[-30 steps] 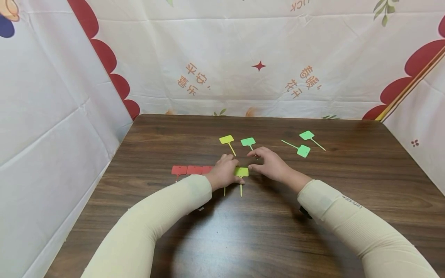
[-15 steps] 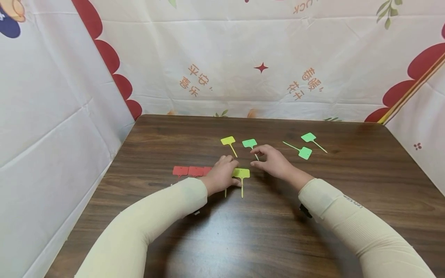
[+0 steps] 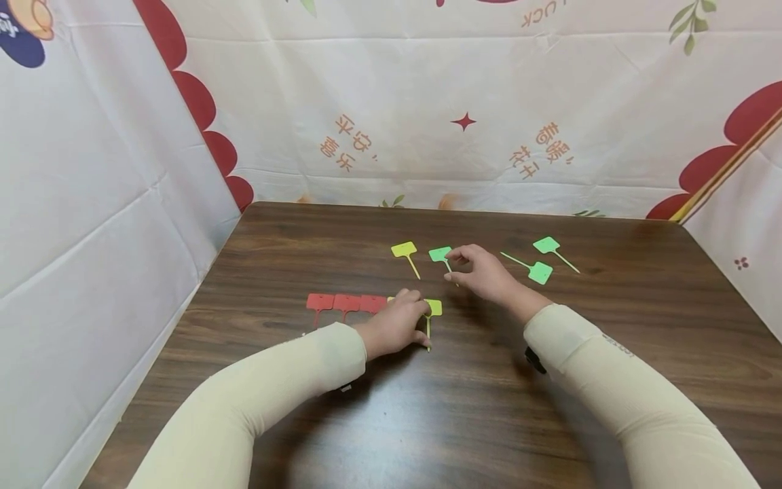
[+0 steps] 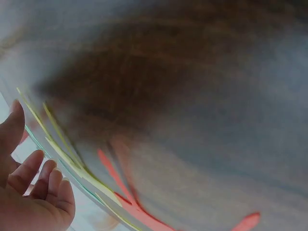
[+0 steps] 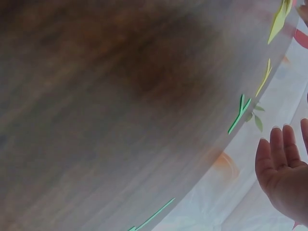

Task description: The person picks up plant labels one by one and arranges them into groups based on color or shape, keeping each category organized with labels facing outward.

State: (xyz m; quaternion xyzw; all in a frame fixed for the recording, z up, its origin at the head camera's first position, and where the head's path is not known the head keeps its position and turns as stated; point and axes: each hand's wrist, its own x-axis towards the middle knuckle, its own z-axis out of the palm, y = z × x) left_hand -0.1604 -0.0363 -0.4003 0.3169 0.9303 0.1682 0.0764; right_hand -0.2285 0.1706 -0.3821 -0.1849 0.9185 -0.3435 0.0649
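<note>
In the head view, my left hand (image 3: 398, 324) is over the right part of a row of T-shaped plant labels. Its thumb is near the stem tip of the rightmost yellow plant label (image 3: 434, 308), its fingers near the head; another yellow one is mostly covered. The left wrist view shows thumb and fingers (image 4: 33, 175) spread apart with nothing held. Farther back, my right hand (image 3: 485, 275) is at a green plant label (image 3: 439, 254), fingertips overlapping its edge and stem. Its fingers look loosely extended in the right wrist view.
Three red plant labels (image 3: 347, 303) lie side by side left of my left hand. A yellow plant label (image 3: 404, 249) lies farther back. Two green plant labels (image 3: 540, 273) rest at the right. A patterned white cloth (image 3: 415, 136) hangs behind the wooden table (image 3: 489, 407).
My right hand has moved away from the yellow labels, back to the green label. My left hand has shifted nearer the front, its thumb now by the rightmost yellow stem's tip.
</note>
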